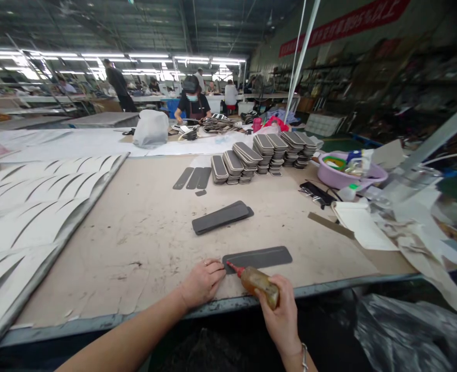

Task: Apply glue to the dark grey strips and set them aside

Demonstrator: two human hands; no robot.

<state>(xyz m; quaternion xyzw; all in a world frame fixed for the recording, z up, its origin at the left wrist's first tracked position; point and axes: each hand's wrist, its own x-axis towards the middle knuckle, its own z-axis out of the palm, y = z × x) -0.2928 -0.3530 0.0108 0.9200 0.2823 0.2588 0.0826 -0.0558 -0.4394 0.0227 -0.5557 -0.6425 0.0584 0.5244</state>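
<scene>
A dark grey panel with rounded corners (267, 257) lies flat near the table's front edge, a thin pale line running along its upper part. At its left end, my left hand (204, 281) rests with fingers curled together, the fingertips holding the panel's edge. My right hand (280, 310) is closed around a glue bottle (258, 284) of yellowish-brown, see-through plastic. The bottle is tilted, and its red nozzle tip points down at the panel's left end, close to my left fingers. Farther back, a small pile of similar dark panels (221, 217) lies slightly fanned.
Several stacks of light-edged dark panels (234, 164) stand behind, with loose dark strips (194, 178) beside them. White slit sheets (38, 206) cover the left. On the right are a purple basin (348, 178), eyeglasses (311, 194) and a paper roll (362, 222). A person (193, 103) works opposite.
</scene>
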